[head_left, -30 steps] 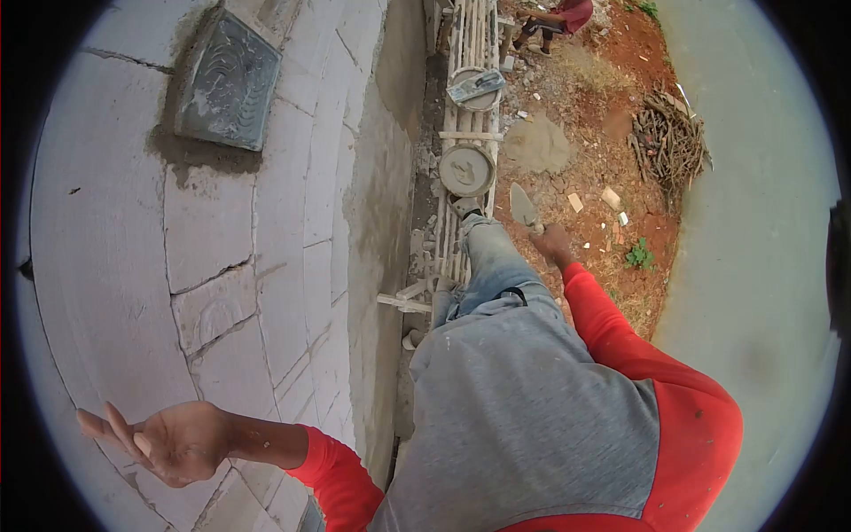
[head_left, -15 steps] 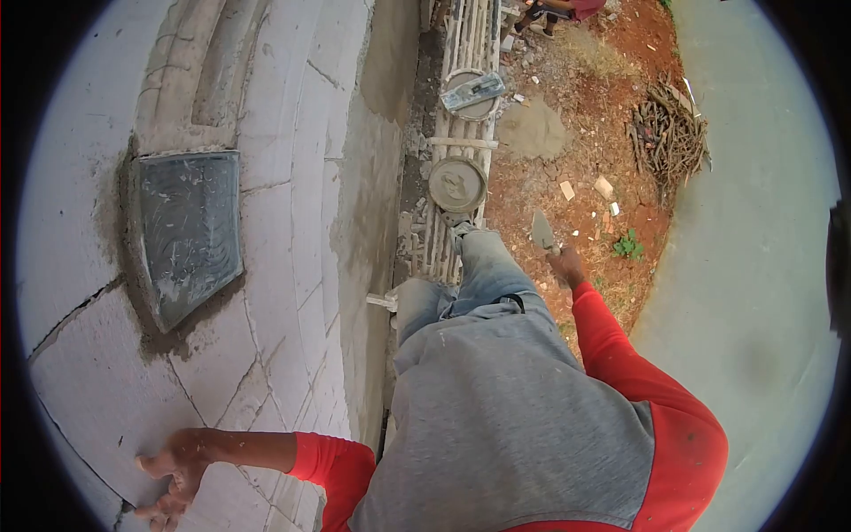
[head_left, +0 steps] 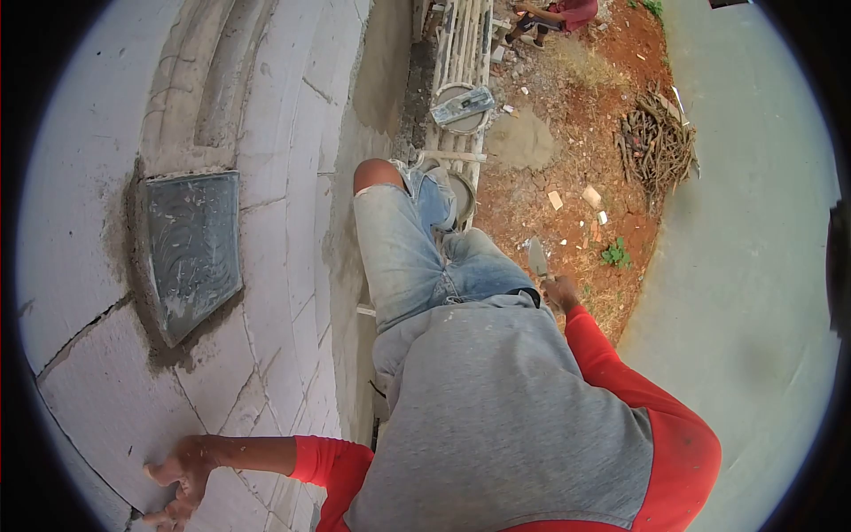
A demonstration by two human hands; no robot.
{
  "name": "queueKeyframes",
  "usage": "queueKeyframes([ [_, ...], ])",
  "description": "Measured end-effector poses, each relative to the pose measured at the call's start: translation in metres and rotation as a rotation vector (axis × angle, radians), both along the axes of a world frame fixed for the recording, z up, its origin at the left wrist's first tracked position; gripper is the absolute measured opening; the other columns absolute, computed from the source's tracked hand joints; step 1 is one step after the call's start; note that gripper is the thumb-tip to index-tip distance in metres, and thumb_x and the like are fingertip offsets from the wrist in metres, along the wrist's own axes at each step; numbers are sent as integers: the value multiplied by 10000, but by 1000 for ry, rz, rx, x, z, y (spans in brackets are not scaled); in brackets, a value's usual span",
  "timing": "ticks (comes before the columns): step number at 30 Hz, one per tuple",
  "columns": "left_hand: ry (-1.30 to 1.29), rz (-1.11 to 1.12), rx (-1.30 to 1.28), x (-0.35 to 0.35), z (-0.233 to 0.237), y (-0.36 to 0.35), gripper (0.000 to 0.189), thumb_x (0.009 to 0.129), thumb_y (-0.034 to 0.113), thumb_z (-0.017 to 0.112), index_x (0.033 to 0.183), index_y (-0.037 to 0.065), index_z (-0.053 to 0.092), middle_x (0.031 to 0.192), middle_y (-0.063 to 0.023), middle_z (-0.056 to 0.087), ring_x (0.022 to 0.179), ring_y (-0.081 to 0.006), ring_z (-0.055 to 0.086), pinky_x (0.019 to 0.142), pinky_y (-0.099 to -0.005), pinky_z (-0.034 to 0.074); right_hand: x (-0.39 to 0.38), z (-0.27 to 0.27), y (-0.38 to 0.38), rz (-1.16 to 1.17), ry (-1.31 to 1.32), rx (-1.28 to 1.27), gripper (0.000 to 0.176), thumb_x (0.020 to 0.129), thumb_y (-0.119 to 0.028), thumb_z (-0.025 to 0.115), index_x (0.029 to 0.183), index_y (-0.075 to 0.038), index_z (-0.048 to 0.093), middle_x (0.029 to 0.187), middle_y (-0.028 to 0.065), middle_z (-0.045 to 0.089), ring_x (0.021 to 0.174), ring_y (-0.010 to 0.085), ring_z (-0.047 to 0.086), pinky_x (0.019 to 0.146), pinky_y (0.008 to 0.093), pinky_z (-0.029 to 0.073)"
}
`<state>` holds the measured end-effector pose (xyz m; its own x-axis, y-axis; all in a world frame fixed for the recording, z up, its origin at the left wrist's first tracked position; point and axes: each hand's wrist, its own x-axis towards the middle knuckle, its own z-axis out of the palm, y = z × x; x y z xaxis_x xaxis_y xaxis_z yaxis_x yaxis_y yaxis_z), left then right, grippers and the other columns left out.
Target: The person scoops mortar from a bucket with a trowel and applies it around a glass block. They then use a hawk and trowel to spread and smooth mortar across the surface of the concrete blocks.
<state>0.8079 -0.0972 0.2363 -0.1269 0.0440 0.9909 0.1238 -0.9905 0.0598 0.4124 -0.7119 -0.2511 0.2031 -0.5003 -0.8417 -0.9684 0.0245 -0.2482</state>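
My left hand (head_left: 182,479) rests with its fingers apart against the pale block wall (head_left: 97,390). Above it, a grey glossy panel (head_left: 193,253) is set in the wall with rough mortar around its edges. Out to the other side, my right hand (head_left: 560,293) is closed around the handle of a pointed trowel (head_left: 537,257), its blade facing forward above the ground. Ahead of me a round tub (head_left: 463,199) stands on the pole scaffold, mostly covered by my raised leg.
Beyond lies a second tub (head_left: 454,92) with a plastering float (head_left: 463,105) across it, on the scaffold poles (head_left: 461,44). A person (head_left: 558,18) sits at the far end. Below are reddish soil, a pile of sticks (head_left: 656,142) and a small plant (head_left: 615,254).
One leg has lifted forward with its knee bent, and now covers much of the nearer tub. The right hand with the trowel has shifted slightly left and down; the left hand stays at the wall.
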Motion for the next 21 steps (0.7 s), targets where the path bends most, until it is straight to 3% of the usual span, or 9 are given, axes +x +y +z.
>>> queueKeyframes([
  [3,2,25,-21,-1,0,-1,798,672,237,822,1417,11,649,1706,-266,346,1633,-463,128,1242,-675,167,-37,-10,-4,298,11,-204,530,859,-438,763,932,87,767,834,243,771,807,399,775,695,500,579],
  [6,0,80,-13,-4,-2,8,745,660,185,856,1349,-35,675,1675,-270,392,1606,-419,220,1225,-621,241,-113,-92,-43,565,104,-113,648,852,-539,771,993,94,769,949,296,773,953,454,761,793,518,568],
  [8,-14,98,-20,-3,-3,4,721,663,191,867,1325,-35,691,1624,-264,450,1567,-407,277,1195,-612,285,-149,-136,-51,267,105,-202,655,860,-550,783,997,91,773,900,282,769,918,401,773,765,516,558],
  [9,-12,109,-17,-4,-2,5,709,664,195,872,1313,-34,698,1598,-261,479,1547,-401,306,1179,-607,306,-158,-142,-52,262,112,-219,653,861,-548,783,994,91,772,893,279,769,906,397,772,759,515,558],
  [11,-16,19,-49,-6,1,11,678,679,231,867,1293,-15,716,1615,-255,468,1577,-421,260,1189,-654,273,-103,-85,-44,250,91,-263,648,864,-544,783,988,92,771,879,274,768,881,389,772,746,513,557],
  [15,-52,-53,-94,-3,-5,23,655,715,260,845,1290,-19,705,1589,-260,482,1543,-432,299,1176,-654,295,13,20,-48,236,-57,-335,640,868,-538,784,975,93,769,850,262,765,830,373,770,721,510,556],
  [17,-67,-32,-109,1,-7,24,655,735,273,827,1304,-21,690,1580,-263,484,1521,-434,322,1168,-644,309,73,46,-63,228,-141,-368,636,870,-534,785,969,94,768,836,257,764,805,366,769,708,508,556],
  [19,-74,-6,-115,3,-12,25,656,755,286,808,1319,-23,674,1571,-267,486,1499,-435,344,1160,-635,323,110,24,-99,288,-124,-471,569,870,-488,804,921,77,770,808,218,758,685,310,743,634,474,553],
  [21,-76,20,-117,8,-14,27,658,776,298,790,1333,-26,658,1562,-270,488,1477,-436,367,1151,-625,336,168,41,-114,133,-303,-374,482,869,-413,803,932,62,758,826,182,755,628,264,724,588,427,556],
])
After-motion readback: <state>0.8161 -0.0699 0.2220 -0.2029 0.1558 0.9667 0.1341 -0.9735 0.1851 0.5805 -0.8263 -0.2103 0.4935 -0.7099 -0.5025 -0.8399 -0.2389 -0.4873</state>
